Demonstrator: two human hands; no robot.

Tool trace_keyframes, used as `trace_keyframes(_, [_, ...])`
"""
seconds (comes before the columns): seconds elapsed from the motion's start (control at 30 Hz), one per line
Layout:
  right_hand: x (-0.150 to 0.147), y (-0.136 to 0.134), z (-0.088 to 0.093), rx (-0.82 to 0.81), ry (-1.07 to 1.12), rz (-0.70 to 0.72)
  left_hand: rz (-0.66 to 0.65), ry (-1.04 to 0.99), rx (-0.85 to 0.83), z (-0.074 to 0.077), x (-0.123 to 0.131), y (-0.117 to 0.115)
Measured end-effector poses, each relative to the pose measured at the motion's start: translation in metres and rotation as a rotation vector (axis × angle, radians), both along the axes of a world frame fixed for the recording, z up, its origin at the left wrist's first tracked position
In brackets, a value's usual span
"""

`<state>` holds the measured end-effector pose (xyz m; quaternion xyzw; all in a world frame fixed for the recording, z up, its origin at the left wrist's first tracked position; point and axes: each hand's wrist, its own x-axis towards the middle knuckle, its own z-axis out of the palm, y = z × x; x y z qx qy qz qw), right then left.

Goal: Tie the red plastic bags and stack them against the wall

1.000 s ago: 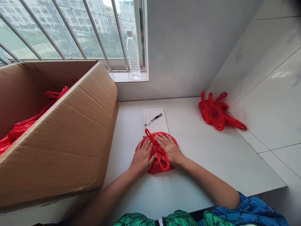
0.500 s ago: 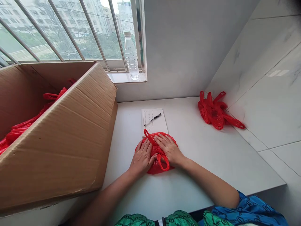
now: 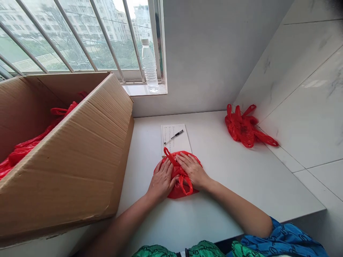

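Observation:
A red plastic bag (image 3: 179, 193) lies on the white tabletop in front of me, its top knotted and its loop handles sticking up between my hands. My left hand (image 3: 160, 180) rests flat on the left side of the bag, fingers stretched out. On the other side, my right hand (image 3: 192, 170) presses down with its fingers extended. What the bag contains is hidden. Just beyond it, partly covered by the bag's far edge, is a sheet of paper (image 3: 180, 144) with rows of marks, and a black-capped pen (image 3: 174, 136) lies across it.
A large open cardboard box (image 3: 80, 160) holding red plastic bags (image 3: 32, 142) fills the left side. More red plastic bags (image 3: 242, 126) lie bunched at the back right against the tiled wall. A clear water bottle (image 3: 150, 67) stands on the sill of the barred window.
Both hands keep the same place on the red bag. The whole view has shifted very slightly.

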<state>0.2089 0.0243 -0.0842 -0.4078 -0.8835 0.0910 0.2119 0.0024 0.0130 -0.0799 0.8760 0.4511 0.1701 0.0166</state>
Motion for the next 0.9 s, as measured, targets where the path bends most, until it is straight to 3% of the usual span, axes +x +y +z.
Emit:
trace_keyframes(0.33, [0.000, 0.001, 0.001, -0.006, 0.000, -0.003, -0.015, -0.040, -0.046, 0.003, -0.001, 0.001])
trace_keyframes(0.53, [0.006, -0.003, 0.008, 0.015, 0.161, 0.008, -0.024, -0.343, -0.142, 0.013, -0.006, -0.006])
trace_keyframes(0.67, [0.011, -0.012, 0.024, 0.011, 0.284, 0.060, -0.044, -0.673, -0.196, 0.031, -0.007, -0.020])
trace_keyframes(0.77, [0.014, -0.022, 0.037, -0.051, 0.395, 0.061, 0.002, -0.847, -0.341, 0.053, -0.004, -0.034])
trace_keyframes(0.9, [0.009, -0.040, 0.053, 0.016, 0.444, 0.093, -0.028, -0.848, -0.605, 0.091, -0.003, -0.059])
